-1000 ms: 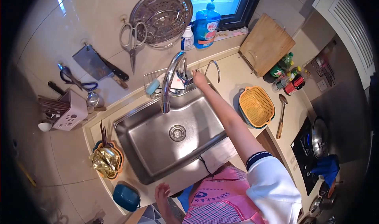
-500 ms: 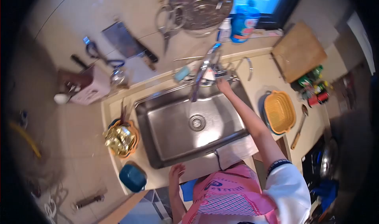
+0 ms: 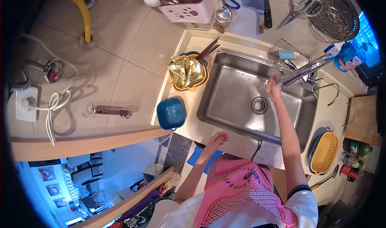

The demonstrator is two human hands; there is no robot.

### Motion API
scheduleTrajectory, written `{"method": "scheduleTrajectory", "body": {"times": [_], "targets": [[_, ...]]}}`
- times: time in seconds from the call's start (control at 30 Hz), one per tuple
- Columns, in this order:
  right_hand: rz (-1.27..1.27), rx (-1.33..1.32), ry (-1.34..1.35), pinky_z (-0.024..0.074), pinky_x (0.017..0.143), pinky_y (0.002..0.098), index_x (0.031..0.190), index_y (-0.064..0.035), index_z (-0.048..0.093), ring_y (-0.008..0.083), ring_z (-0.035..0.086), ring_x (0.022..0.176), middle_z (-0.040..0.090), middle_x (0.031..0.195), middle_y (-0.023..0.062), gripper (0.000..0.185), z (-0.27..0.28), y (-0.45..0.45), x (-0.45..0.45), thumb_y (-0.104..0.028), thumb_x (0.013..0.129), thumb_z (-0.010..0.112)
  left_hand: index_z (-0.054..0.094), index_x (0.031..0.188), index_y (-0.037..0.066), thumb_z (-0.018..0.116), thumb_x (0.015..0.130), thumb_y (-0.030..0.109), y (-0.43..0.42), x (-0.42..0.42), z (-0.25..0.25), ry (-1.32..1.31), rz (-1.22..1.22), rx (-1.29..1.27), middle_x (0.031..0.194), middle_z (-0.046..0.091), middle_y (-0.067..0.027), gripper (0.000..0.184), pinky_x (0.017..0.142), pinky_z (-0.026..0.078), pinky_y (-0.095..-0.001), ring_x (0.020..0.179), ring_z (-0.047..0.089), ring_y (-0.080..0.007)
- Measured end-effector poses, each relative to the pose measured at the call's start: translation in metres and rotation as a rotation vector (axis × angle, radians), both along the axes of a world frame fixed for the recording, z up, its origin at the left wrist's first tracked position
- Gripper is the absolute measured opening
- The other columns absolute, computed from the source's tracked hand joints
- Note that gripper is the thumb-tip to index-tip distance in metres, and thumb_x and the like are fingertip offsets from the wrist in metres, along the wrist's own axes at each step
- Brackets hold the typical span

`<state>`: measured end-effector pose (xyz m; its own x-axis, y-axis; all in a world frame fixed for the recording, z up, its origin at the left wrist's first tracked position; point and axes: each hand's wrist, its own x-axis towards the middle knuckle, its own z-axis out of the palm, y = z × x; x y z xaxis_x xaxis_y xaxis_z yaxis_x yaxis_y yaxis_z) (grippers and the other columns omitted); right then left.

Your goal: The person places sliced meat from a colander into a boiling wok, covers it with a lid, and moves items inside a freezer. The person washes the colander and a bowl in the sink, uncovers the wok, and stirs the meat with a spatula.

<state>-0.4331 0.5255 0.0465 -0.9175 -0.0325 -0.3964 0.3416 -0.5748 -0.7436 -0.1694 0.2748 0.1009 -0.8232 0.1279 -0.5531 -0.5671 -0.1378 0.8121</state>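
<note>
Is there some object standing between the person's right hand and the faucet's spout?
Nothing visible is in the way: the right hand is close beside the end of the spout, above the sink. Whether they touch, I cannot tell.

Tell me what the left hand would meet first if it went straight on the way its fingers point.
Most likely the near rim of the sink, just ahead of the left hand's fingertips. Height is hard to judge from this view, so it might pass over the rim instead.
</note>
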Motion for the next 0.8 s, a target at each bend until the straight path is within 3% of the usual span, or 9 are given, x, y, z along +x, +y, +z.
{"method": "scheduleTrajectory", "body": {"times": [0.23,0.3,0.33,0.43,0.5,0.6,0.63,0.7,0.8], "targets": [[0.129,0.221,-0.059,0.0232,0.046,0.0231,0.063,-0.0138,0.039,0.0070,0.030,0.053,0.029,0.052,-0.0033,0.038,0.021,0.002,0.000,-0.043,0.080,0.056,0.052,0.107,0.008,0.042,0.089,0.025,0.024,-0.007,0.002,0.003,-0.046,0.064,0.098,0.058,-0.0038,0.027,0.080,0.041,-0.0267,0.093,0.054,-0.0128],[0.045,0.160,-0.001,0.0226,0.046,0.0257,0.057,-0.0155,0.038,0.0103,0.027,0.047,0.030,0.053,-0.0035,0.042,0.023,0.001,0.002,-0.045,0.082,0.053,0.052,0.106,0.008,0.040,0.089,0.021,0.032,-0.013,0.003,-0.014,-0.070,0.021,0.098,0.057,-0.0015,0.025,0.078,0.040,-0.0252,0.090,0.053,-0.0105],[0.017,-0.169,-0.008,0.0229,0.044,0.0266,0.065,-0.0152,0.040,0.0102,0.027,0.044,0.028,0.052,-0.0045,0.035,-0.001,0.007,-0.003,-0.042,0.083,0.053,0.052,0.106,0.008,0.040,0.089,0.021,0.036,-0.016,0.005,-0.011,-0.105,0.032,0.098,0.057,-0.0015,0.025,0.078,0.040,-0.0252,0.090,0.053,-0.0105],[-0.092,-0.272,-0.027,0.0248,0.040,0.0255,0.091,-0.0168,0.046,0.0091,0.032,0.045,0.037,0.060,-0.0040,0.020,-0.028,0.008,-0.011,-0.034,0.084,0.053,0.053,0.106,0.007,0.040,0.088,0.017,0.047,-0.022,0.009,-0.035,-0.089,0.012,0.097,0.058,-0.0022,0.024,0.078,0.040,-0.0250,0.090,0.053,-0.0109],[0.033,-0.132,0.060,0.0316,0.043,0.0263,0.098,-0.0126,0.047,0.0112,0.040,0.047,0.048,0.073,-0.0034,0.024,-0.020,0.010,-0.004,-0.033,0.086,0.049,0.053,0.105,0.007,0.040,0.088,0.017,0.054,-0.025,0.001,-0.036,-0.131,0.014,0.096,0.058,-0.0024,0.024,0.078,0.040,-0.0251,0.090,0.053,-0.0112],[0.078,-0.065,0.270,0.0368,0.053,0.0261,0.099,-0.0120,0.048,0.0081,0.043,0.059,0.046,0.072,-0.0042,0.020,-0.044,0.000,0.002,-0.029,0.088,0.045,0.053,0.105,0.006,0.040,0.088,0.017,0.076,-0.037,-0.018,-0.044,-0.208,0.004,0.096,0.058,-0.0028,0.024,0.079,0.041,-0.0257,0.089,0.054,-0.0118],[0.185,0.729,0.249,0.0353,0.050,0.0263,0.082,-0.0098,0.049,0.0082,0.044,0.056,0.046,0.065,-0.0013,0.014,-0.022,0.004,0.002,-0.023,0.085,0.049,0.053,0.105,0.006,0.040,0.088,0.016,0.088,-0.041,-0.026,-0.050,-0.229,-0.024,0.096,0.058,-0.0031,0.024,0.079,0.041,-0.0262,0.089,0.054,-0.0121],[-0.074,0.136,0.361,0.0370,0.046,0.0262,0.068,-0.0059,0.052,0.0114,0.046,0.048,0.046,0.050,0.0019,0.021,-0.027,-0.003,0.012,-0.024,0.079,0.057,0.052,0.107,0.005,0.041,0.087,0.017,0.116,-0.051,-0.053,-0.052,-0.332,0.011,0.098,0.057,-0.0045,0.025,0.080,0.041,-0.0271,0.090,0.054,-0.0127],[-0.021,0.021,0.284,0.0326,0.043,0.0227,0.065,-0.0069,0.049,0.0070,0.043,0.048,0.045,0.053,0.0004,0.017,-0.016,-0.003,0.011,-0.017,0.075,0.058,0.050,0.107,0.003,0.045,0.086,0.017,0.167,-0.069,-0.090,-0.019,-0.438,0.090,0.099,0.057,-0.0060,0.026,0.081,0.041,-0.0275,0.090,0.053,-0.0129]]}}
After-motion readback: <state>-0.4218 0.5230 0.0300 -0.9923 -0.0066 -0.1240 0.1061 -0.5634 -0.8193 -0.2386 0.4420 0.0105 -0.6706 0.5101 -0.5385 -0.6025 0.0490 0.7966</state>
